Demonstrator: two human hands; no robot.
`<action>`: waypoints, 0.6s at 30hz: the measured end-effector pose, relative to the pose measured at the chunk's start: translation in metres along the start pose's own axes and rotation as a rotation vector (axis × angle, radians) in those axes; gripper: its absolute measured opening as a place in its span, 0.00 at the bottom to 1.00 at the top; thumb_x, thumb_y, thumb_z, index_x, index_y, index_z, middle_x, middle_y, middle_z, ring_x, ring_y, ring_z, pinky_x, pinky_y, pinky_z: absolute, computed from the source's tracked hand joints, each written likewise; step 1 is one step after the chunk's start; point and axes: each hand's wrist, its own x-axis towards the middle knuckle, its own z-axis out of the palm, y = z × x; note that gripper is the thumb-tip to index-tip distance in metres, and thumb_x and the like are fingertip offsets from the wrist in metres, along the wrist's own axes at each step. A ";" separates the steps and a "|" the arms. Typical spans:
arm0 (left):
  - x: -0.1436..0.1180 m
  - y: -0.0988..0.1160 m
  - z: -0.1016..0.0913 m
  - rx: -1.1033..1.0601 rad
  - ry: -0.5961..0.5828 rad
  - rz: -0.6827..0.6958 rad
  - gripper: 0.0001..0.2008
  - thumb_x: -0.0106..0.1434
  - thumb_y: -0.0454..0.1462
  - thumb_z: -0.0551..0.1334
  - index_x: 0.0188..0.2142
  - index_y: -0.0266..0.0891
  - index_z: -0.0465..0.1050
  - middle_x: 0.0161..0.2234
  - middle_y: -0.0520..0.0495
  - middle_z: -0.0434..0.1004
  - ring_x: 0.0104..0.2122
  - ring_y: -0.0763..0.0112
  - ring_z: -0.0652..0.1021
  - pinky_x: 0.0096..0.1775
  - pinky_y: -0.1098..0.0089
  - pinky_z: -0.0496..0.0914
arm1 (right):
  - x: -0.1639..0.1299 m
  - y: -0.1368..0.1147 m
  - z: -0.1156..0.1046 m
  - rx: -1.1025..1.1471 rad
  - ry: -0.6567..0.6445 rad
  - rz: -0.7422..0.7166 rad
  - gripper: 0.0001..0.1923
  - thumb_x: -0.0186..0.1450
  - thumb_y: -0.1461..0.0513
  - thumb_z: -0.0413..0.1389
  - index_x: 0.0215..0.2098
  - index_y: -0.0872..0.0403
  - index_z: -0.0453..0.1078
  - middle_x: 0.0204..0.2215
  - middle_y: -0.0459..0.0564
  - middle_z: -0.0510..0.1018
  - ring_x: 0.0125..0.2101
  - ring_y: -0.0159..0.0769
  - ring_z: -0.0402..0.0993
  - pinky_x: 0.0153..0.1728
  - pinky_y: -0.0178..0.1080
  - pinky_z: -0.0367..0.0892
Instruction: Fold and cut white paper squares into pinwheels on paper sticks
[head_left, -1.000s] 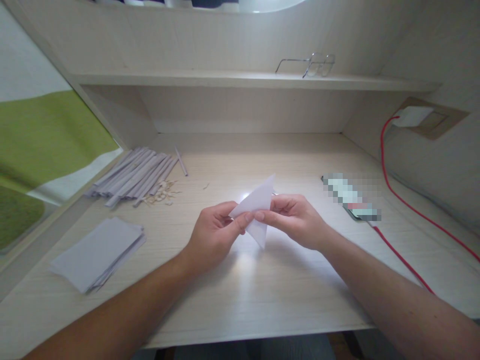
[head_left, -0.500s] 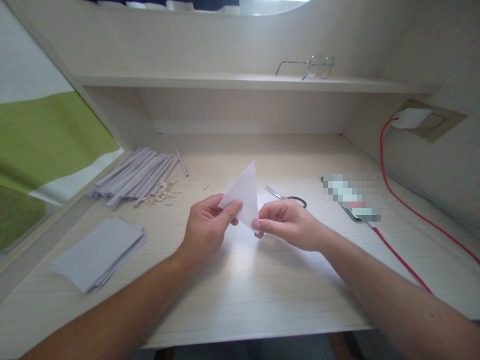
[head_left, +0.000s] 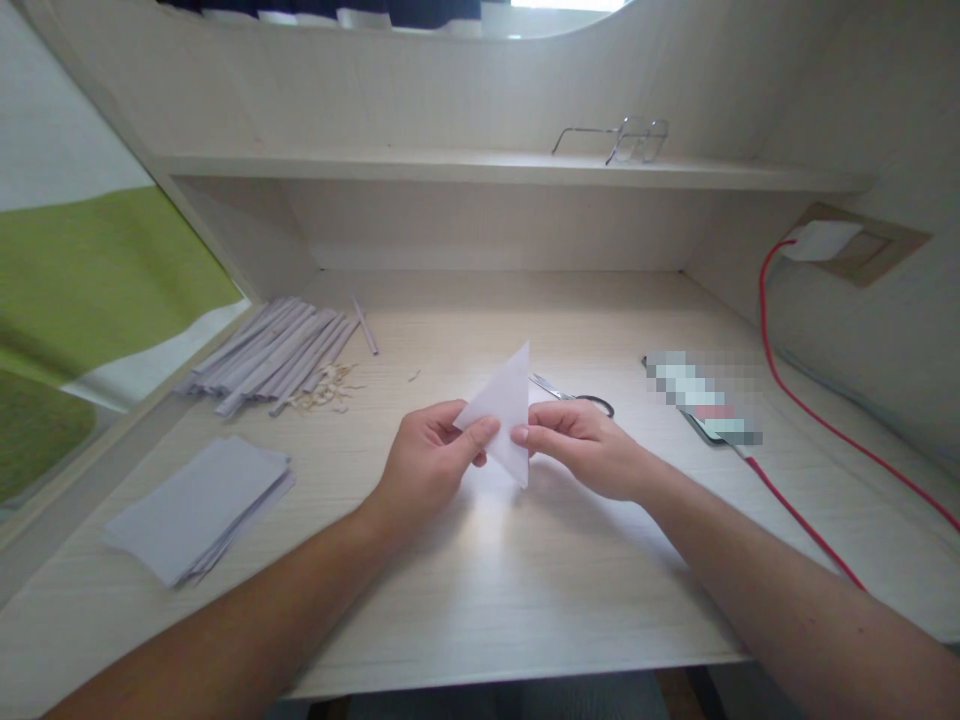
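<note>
A white sheet of paper (head_left: 507,400), folded to a triangle, is held above the desk between both hands. My left hand (head_left: 435,455) pinches its left side, thumb on the near face and fingers behind. Along the upright right edge, my right hand (head_left: 581,445) grips the paper between thumb and fingers, about midway down. Just beyond the right hand lie scissors (head_left: 574,395) with dark handles, partly hidden by that hand. A stack of white paper sheets (head_left: 199,510) rests on the desk to the left of my left forearm.
Many thin paper rolls (head_left: 274,350) are piled at the back left, beside tan scraps (head_left: 326,390). One loose roll (head_left: 365,325) lies apart. On the right, a phone (head_left: 701,405) is plugged into a red cable (head_left: 806,520). Glasses (head_left: 637,140) sit on the shelf (head_left: 450,170).
The paper and my left hand have shifted a little right and towards me. My right thumb now grips higher along the right edge, away from the bottom corner.
</note>
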 end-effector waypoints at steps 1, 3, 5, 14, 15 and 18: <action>0.000 0.000 0.000 -0.002 -0.020 -0.006 0.13 0.64 0.43 0.68 0.29 0.35 0.79 0.26 0.48 0.78 0.26 0.71 0.73 0.30 0.70 0.68 | 0.000 0.001 0.000 0.012 0.023 -0.011 0.18 0.71 0.52 0.57 0.29 0.54 0.77 0.30 0.47 0.80 0.32 0.35 0.74 0.36 0.39 0.67; 0.000 -0.001 0.000 -0.002 -0.056 -0.019 0.13 0.64 0.43 0.67 0.30 0.34 0.80 0.25 0.48 0.77 0.26 0.71 0.73 0.30 0.70 0.67 | 0.001 0.002 0.000 0.066 0.053 -0.031 0.17 0.71 0.53 0.58 0.29 0.54 0.77 0.30 0.47 0.80 0.33 0.37 0.76 0.38 0.40 0.69; 0.000 -0.001 0.000 -0.001 -0.080 -0.028 0.13 0.64 0.43 0.67 0.30 0.34 0.80 0.25 0.48 0.77 0.26 0.71 0.73 0.30 0.70 0.66 | 0.001 0.003 0.000 0.135 0.067 -0.040 0.16 0.70 0.53 0.58 0.31 0.55 0.78 0.30 0.48 0.81 0.33 0.37 0.77 0.39 0.41 0.71; 0.001 -0.002 -0.001 0.060 -0.181 -0.046 0.15 0.63 0.43 0.67 0.24 0.35 0.75 0.21 0.51 0.73 0.24 0.73 0.70 0.28 0.71 0.61 | 0.006 0.005 -0.005 0.289 0.284 -0.071 0.13 0.68 0.54 0.62 0.31 0.55 0.80 0.27 0.47 0.81 0.30 0.34 0.78 0.34 0.36 0.75; 0.001 -0.002 -0.001 0.054 -0.187 -0.051 0.15 0.63 0.43 0.67 0.25 0.35 0.75 0.21 0.51 0.73 0.24 0.73 0.71 0.28 0.71 0.61 | 0.007 0.006 -0.006 0.294 0.307 -0.072 0.13 0.68 0.54 0.62 0.31 0.55 0.80 0.27 0.47 0.81 0.29 0.33 0.78 0.34 0.36 0.75; 0.001 -0.002 -0.001 0.024 -0.177 -0.072 0.13 0.63 0.43 0.67 0.28 0.34 0.77 0.22 0.51 0.74 0.24 0.73 0.71 0.29 0.72 0.62 | 0.006 0.006 -0.009 0.276 0.347 -0.087 0.14 0.68 0.54 0.63 0.31 0.55 0.80 0.26 0.47 0.81 0.28 0.33 0.78 0.33 0.36 0.75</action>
